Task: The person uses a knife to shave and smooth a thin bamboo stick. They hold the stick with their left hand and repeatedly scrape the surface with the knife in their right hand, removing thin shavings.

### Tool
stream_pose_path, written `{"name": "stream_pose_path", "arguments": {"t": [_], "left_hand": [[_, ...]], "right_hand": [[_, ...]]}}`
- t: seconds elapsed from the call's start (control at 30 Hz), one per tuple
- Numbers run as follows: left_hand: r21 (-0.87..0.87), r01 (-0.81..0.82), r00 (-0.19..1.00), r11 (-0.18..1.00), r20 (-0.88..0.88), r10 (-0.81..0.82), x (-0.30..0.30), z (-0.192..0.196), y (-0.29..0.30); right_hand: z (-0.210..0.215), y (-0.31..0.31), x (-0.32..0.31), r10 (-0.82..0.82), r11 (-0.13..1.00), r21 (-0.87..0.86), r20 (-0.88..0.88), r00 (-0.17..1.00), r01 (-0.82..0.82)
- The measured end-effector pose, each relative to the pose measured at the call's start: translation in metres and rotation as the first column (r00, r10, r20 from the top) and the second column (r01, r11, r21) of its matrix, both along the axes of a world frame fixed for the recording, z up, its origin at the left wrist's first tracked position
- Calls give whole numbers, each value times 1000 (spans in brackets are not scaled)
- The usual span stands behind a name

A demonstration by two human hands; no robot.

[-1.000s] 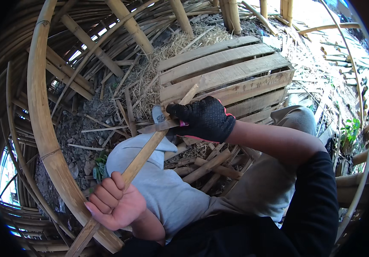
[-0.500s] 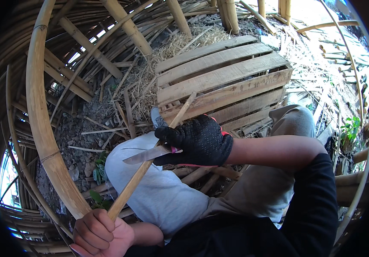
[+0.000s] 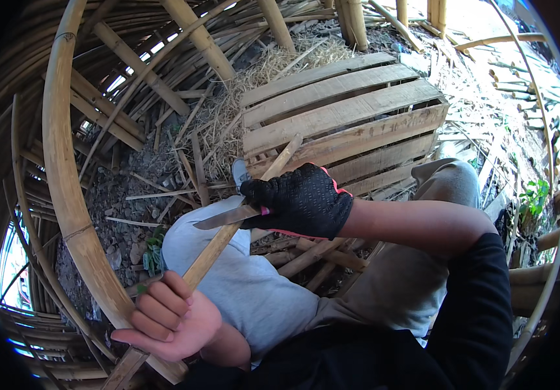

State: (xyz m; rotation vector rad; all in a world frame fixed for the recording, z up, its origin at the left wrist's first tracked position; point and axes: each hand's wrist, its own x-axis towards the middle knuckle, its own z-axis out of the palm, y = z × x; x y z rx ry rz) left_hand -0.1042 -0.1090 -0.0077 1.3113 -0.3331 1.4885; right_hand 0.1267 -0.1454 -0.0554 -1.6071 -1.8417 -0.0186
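Note:
My left hand (image 3: 174,317), bare, is closed round the lower part of a long bamboo strip (image 3: 213,253). The strip slants up and away to the right, over my grey-clad knee. A short end of it seems to stick out below the fist. My right hand (image 3: 302,200), in a black rubber-coated glove with red edging, grips a knife by its handle, of which only a bit of pink shows. The knife's blade (image 3: 226,217) points left and lies across the strip. My gloved thumb rests by the strip just above the blade.
A slatted wooden pallet-like platform (image 3: 345,104) stands ahead, with straw (image 3: 254,84) beside it. A thick bamboo pole (image 3: 65,162) curves up close on my left. Bamboo poles and split pieces (image 3: 312,263) lie between and around my legs. Green plants (image 3: 534,195) grow at the right.
My left hand has moved up along the strip, and its fingers have turned more into view. The knife and my right hand have barely shifted; the blade has tilted and looks darker.

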Motion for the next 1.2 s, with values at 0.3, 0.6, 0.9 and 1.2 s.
{"name": "stream_pose_path", "arguments": {"t": [0.3,0.6,0.9,1.2], "left_hand": [[148,-32,999,988,2,32,2,-17,11],[199,-17,1000,980,18,14,6,-25,4],[305,83,996,949,-45,-73,6,-24,7],[305,114,993,946,-58,-101,2,-21,11]], "right_hand": [[-7,6,44,-132,991,-22,102,986,135],[-30,-9,9,-144,989,18,69,987,143],[5,0,15,-139,940,-311,31,990,142],[-1,15,30,-244,922,-307,17,970,237]]}}
